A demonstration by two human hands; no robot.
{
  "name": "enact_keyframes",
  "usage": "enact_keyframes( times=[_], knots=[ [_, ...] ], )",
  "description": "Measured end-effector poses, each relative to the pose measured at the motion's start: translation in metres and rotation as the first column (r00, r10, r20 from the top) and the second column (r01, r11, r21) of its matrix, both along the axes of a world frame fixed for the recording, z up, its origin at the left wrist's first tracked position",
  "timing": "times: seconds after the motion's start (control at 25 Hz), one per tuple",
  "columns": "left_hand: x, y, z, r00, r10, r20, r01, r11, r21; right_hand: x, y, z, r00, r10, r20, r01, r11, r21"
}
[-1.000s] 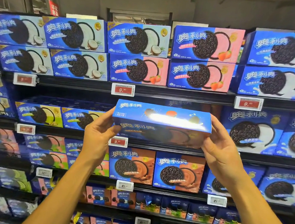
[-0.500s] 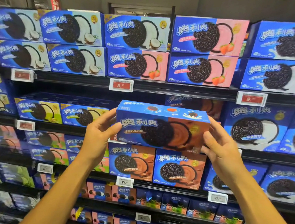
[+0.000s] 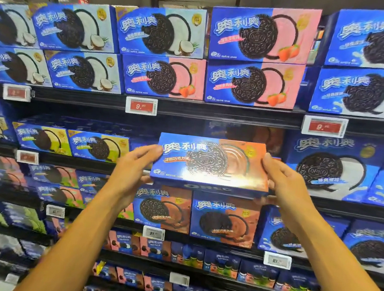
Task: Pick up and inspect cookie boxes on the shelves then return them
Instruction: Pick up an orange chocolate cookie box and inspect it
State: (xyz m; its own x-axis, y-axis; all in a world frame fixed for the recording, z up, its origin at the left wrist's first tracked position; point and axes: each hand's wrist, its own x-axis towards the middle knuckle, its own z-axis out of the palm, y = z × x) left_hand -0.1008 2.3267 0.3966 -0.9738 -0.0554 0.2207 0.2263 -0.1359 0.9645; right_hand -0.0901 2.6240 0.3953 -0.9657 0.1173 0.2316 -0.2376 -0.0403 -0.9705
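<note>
chocolate cookie box (image 3: 210,165): held before middle shelf (image 3: 182,176), front tilted up | left hand (image 3: 133,172) fingers curled on left end | right hand (image 3: 285,182) fingers curled on right end | contents unseen

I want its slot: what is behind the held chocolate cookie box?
Behind the held box, a dim chocolate box sits deep on the shelf. The box hides the space directly behind it.

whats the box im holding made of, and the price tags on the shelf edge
Held box: looks like thin printed cardboard with a glossy coat; ceiling light glares off its front, and its edges are crisp folds. Price tags: seemingly hard white plastic frames around a red and white display; whether that is paper or an electronic screen is hard to tell.
</note>
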Motion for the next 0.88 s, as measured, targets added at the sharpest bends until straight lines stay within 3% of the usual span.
enact_keyframes(
  times=[0.4,0.72,0.88],
  knots=[
    [-0.001,0.006,-0.029,0.979,0.198,0.043,-0.202,0.975,0.089,-0.043,0.008,-0.033,0.991,0.131,-0.012,-0.131,0.991,0.019],
    [-0.025,-0.039,-0.023,0.948,0.318,0.005,-0.318,0.945,0.081,-0.063,-0.058,-0.027,0.975,0.19,-0.113,-0.173,0.974,0.145],
    [-0.055,-0.073,-0.007,0.934,0.355,0.039,-0.352,0.934,-0.066,-0.079,-0.095,-0.012,0.993,0.111,-0.024,-0.108,0.988,0.113]
  ],
)
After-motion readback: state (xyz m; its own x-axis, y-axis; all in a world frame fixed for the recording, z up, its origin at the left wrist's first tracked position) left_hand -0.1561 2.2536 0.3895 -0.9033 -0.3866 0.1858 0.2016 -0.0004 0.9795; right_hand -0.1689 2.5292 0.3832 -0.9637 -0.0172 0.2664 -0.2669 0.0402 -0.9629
